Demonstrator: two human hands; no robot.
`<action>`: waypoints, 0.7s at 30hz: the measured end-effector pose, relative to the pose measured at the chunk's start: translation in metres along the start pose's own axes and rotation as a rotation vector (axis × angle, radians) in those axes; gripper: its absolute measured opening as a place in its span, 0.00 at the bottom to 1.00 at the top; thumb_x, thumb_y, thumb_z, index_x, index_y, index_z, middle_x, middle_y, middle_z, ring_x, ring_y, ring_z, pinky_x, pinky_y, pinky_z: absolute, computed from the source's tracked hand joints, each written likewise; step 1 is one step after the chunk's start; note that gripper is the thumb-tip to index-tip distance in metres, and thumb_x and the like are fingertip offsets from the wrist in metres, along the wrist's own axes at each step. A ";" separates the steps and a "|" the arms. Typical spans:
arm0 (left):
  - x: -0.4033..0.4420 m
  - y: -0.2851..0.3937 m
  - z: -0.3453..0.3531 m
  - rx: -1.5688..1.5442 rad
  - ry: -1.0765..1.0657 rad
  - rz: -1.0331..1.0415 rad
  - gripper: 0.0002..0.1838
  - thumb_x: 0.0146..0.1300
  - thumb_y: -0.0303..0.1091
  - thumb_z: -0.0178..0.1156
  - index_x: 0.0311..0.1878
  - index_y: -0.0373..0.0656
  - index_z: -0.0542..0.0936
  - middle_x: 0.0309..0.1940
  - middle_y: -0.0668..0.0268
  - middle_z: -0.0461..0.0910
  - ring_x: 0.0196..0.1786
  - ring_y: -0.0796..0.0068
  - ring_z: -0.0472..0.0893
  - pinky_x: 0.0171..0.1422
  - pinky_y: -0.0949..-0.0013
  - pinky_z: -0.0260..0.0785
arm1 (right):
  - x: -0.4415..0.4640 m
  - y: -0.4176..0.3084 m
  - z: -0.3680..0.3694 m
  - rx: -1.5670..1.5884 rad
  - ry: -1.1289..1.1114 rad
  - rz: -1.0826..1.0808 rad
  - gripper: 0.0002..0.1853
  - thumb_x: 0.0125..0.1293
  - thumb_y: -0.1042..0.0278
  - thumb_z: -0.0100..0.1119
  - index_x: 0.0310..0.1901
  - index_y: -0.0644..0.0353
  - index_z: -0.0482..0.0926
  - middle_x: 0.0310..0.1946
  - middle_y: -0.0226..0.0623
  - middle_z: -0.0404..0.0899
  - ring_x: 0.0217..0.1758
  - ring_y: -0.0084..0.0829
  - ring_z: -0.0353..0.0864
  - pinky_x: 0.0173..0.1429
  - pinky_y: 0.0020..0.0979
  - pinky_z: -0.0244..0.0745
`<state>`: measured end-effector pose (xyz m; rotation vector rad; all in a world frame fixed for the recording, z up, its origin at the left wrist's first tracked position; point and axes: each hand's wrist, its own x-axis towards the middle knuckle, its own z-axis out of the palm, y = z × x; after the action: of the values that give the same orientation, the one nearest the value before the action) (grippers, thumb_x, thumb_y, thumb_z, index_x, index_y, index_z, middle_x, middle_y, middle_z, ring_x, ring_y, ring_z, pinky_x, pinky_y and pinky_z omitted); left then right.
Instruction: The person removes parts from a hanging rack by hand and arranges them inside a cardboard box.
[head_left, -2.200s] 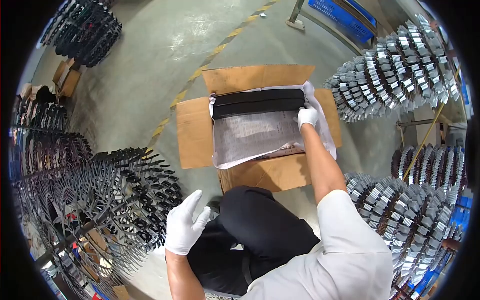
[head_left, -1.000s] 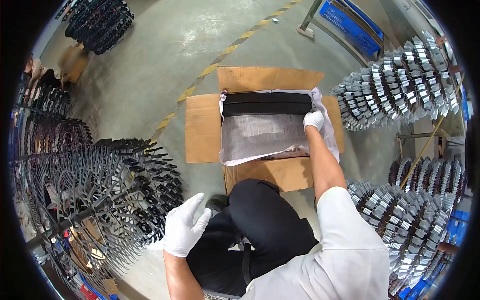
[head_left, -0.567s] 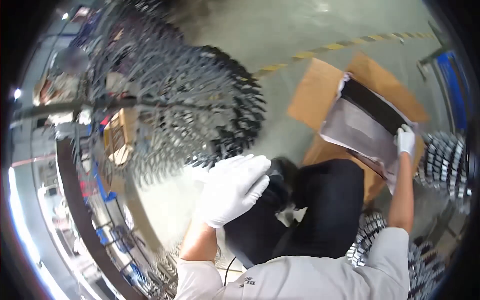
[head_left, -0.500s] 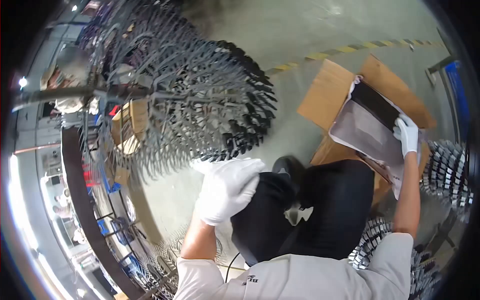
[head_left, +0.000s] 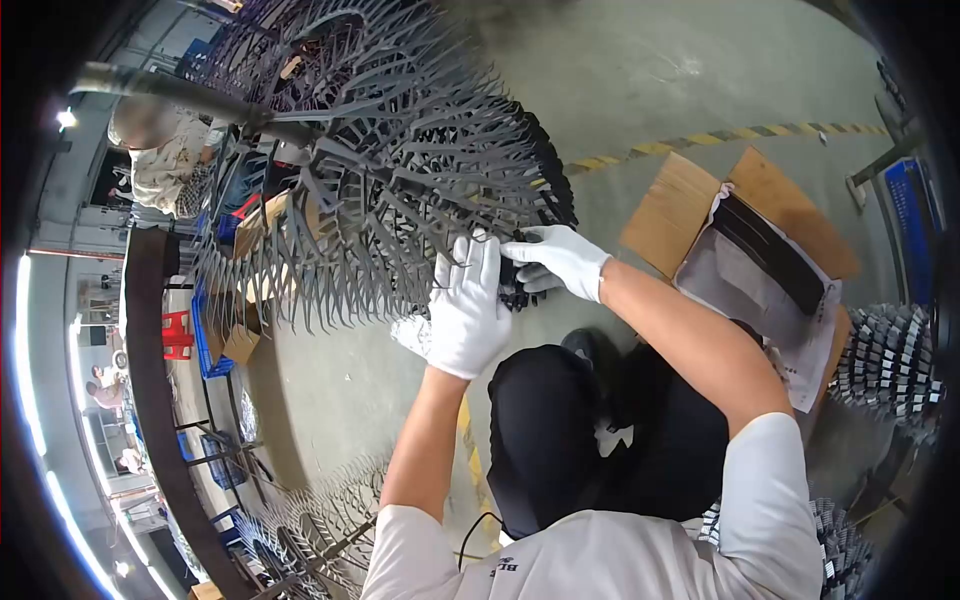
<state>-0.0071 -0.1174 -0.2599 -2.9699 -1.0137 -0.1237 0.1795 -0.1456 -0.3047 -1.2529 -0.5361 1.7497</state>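
Both my hands wear white gloves and are raised at the lower edge of a large round rack (head_left: 400, 180) bearing many thin grey arms. My left hand (head_left: 465, 315) has its fingers stretched up against the lower arms of the rack, the thumb out to the left. Coming in from the right, my right hand (head_left: 562, 262) has its fingers bent around a small black piece (head_left: 507, 272) at the rack's edge, close to my left fingertips. More black pieces (head_left: 545, 160) line the rack's right rim. The exact shape of the held piece is mostly hidden.
An open cardboard box (head_left: 665, 215) lined with pale wrapping holds dark strips (head_left: 770, 250), right of my knees. Another rack with silvery pieces (head_left: 885, 365) stands at far right. A person (head_left: 165, 150) is at upper left. Yellow-black tape (head_left: 740, 133) crosses the floor.
My right hand has left the box and moved left to the rack. My left hand has risen and moved right, its fingers now stretched up to the rack. The view has shifted.
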 end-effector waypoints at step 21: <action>0.002 -0.030 0.015 -0.222 0.044 0.133 0.37 0.52 0.23 0.56 0.71 0.38 0.70 0.72 0.47 0.68 0.76 0.46 0.65 0.80 0.51 0.54 | -0.006 0.035 0.038 0.397 0.082 -0.221 0.16 0.60 0.72 0.71 0.48 0.71 0.84 0.44 0.41 0.85 0.43 0.34 0.84 0.48 0.39 0.84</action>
<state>-0.0225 -0.0918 -0.2755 -3.2060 -0.8464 -0.3198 0.1306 -0.1629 -0.3132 -0.9425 -0.2507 1.5200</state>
